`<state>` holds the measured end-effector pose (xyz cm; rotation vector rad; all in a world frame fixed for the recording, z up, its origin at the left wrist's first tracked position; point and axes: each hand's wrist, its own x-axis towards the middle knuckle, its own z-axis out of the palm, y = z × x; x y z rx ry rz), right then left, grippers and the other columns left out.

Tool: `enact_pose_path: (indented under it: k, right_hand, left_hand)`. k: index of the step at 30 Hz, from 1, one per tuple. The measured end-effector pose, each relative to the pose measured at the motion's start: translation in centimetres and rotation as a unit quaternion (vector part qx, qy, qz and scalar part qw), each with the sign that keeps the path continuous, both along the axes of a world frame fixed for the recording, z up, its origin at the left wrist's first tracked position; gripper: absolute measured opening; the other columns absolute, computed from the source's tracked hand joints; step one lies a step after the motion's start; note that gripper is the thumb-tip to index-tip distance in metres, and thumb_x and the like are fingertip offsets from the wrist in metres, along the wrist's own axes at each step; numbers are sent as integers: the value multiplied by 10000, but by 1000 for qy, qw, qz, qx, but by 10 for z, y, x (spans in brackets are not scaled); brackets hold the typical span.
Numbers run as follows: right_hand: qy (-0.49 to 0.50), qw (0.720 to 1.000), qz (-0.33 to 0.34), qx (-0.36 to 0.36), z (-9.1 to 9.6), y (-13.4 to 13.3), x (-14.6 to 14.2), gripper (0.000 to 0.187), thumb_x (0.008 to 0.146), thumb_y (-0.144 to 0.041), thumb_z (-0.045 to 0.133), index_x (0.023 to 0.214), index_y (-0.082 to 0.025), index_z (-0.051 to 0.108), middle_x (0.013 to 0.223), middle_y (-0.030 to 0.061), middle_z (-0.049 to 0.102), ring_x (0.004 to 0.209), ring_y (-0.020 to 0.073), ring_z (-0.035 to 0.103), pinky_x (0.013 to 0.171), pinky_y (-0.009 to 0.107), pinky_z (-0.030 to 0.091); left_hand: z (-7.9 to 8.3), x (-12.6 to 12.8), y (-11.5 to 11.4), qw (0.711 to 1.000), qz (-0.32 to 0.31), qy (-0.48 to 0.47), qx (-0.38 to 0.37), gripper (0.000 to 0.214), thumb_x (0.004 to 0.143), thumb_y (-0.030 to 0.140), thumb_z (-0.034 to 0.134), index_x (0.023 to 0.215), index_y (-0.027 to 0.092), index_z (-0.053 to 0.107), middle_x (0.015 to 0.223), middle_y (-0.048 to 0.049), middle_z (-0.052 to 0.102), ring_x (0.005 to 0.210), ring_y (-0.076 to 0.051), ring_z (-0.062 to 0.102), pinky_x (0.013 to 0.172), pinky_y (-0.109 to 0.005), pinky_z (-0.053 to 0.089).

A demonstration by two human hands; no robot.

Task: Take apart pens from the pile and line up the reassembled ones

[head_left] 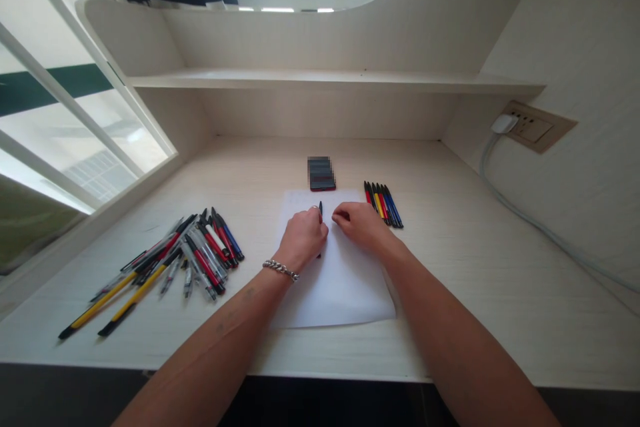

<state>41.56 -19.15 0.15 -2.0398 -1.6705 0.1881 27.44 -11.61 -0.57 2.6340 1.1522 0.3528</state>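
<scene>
Over the white paper (340, 294) in the middle of the desk, my left hand (303, 235) is closed around a dark pen (321, 205). The pen's tip end shows above the fingers and its other end below them. Just to the right, my right hand (361, 226) has its fingers curled together near the pen, apart from it. Whether anything small sits in those fingertips is hidden. Beyond my right hand lies a neat row of pens (384, 204) in red, black, yellow and blue. On the left spreads a loose pile of pens (200, 250), several of them clear-barrelled.
A dark phone-like object (321, 174), pixelated, lies behind the paper. A shelf (330, 79) runs across the back. On the right wall, a white plug (504, 124) sits in a socket panel (540, 127), its cable (540, 227) hanging down. A railed window stands at the left.
</scene>
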Motion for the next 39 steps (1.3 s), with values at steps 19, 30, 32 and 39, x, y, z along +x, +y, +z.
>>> enact_pose_path:
  k: [19, 30, 32, 39]
  right_hand:
    - [-11, 1000, 3, -24, -1, 4, -4, 223, 903, -242, 498, 914, -199, 717, 952, 60, 717, 880, 176, 623, 777, 254, 424]
    - [-25, 999, -5, -41, -1, 5, -10, 239, 913, -255, 485, 934, -197, 715, 953, 71, 697, 871, 177, 610, 785, 258, 417]
    - [-29, 999, -6, -38, -2, 6, -10, 238, 911, -249, 482, 931, -198, 714, 944, 67, 699, 869, 180, 610, 781, 262, 413]
    - [-21, 999, -8, -28, -2, 6, -8, 223, 886, -208, 490, 912, -197, 711, 951, 51, 716, 886, 174, 617, 780, 253, 407]
  left_hand:
    - [5, -34, 29, 993, -29, -78, -79, 227, 831, 326, 509, 831, 195, 694, 830, -54, 728, 761, -195, 635, 699, -293, 439]
    - [4, -31, 31, 994, -50, -57, -78, 244, 846, 330, 498, 858, 200, 705, 847, -66, 731, 775, -210, 642, 697, -302, 442]
    - [3, -28, 29, 995, -53, -51, -71, 286, 861, 375, 481, 851, 198, 706, 847, -82, 729, 782, -219, 646, 692, -308, 440]
    - [-1, -11, 18, 1000, -10, 5, -28, 471, 805, 591, 503, 884, 163, 684, 906, -168, 699, 815, -295, 650, 651, -354, 452]
